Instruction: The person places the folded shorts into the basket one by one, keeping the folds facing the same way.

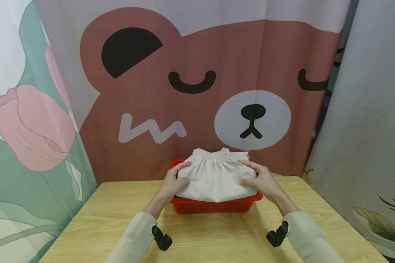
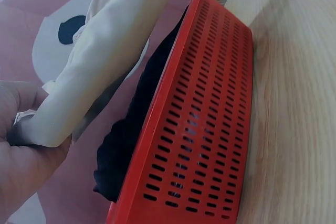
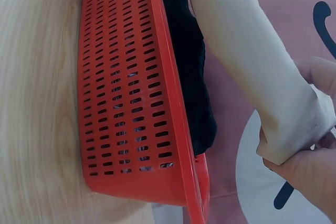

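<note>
A folded cream garment with a gathered elastic waistband (image 1: 217, 179) is held over a red plastic basket (image 1: 214, 206); whether it is shorts or a skirt cannot be told. My left hand (image 1: 172, 182) grips its left edge, thumb on the near side. On the opposite edge, my right hand (image 1: 264, 181) pinches the cloth between thumb and fingers. Both wrist views show a gap between the garment and the basket. Inside the basket lies black cloth (image 2: 137, 121), rising a little above the rim. Most of the basket's contents are hidden.
The basket stands on a light wooden table (image 1: 125, 208), near its far edge. Behind it hangs a curtain (image 1: 145, 102) with a bear print. Another curtain with flowers (image 1: 36, 128) hangs at the left, and a pale one (image 1: 365, 128) at the right.
</note>
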Motion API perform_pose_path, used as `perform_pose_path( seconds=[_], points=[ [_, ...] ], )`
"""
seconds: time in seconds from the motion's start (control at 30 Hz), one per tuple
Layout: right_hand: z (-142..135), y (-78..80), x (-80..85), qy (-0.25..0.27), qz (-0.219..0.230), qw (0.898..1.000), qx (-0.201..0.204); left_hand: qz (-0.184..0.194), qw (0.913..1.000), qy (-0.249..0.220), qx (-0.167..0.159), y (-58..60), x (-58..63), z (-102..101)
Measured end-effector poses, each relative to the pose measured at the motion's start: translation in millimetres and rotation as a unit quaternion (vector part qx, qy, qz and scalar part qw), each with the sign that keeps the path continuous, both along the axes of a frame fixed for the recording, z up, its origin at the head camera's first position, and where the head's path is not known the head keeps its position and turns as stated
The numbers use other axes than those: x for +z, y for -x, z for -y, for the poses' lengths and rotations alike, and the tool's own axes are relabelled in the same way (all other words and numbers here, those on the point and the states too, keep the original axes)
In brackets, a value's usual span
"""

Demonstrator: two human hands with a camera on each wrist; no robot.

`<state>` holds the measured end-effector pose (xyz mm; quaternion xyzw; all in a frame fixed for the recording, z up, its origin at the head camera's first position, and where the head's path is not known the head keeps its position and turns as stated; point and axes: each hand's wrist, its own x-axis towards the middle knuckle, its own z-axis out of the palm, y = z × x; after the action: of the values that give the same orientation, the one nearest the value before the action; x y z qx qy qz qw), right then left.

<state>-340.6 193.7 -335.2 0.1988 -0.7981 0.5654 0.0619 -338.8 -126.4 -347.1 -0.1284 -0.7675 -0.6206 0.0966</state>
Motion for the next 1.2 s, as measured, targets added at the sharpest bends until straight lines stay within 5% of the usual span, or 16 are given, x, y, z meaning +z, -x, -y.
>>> perform_pose_path(
  seconds=[0.27,0.6,1.2],
  points=[
    [11.5,21.4,1.4,-0.007,0.005,1.0,-0.021,0.022,0.9989,-0.021,0.037,12.6,-2.4,3.9],
    [21.0,38.3,-7.0,-0.02,0.03,0.998,-0.042,0.02,0.997,-0.037,0.064,28.6,-22.3,6.8],
    [22.0,57.5,-37.8,-0.082,0.061,0.991,-0.081,0.041,0.9891,0.071,0.123,33.3,-30.8,4.0]
  ],
)
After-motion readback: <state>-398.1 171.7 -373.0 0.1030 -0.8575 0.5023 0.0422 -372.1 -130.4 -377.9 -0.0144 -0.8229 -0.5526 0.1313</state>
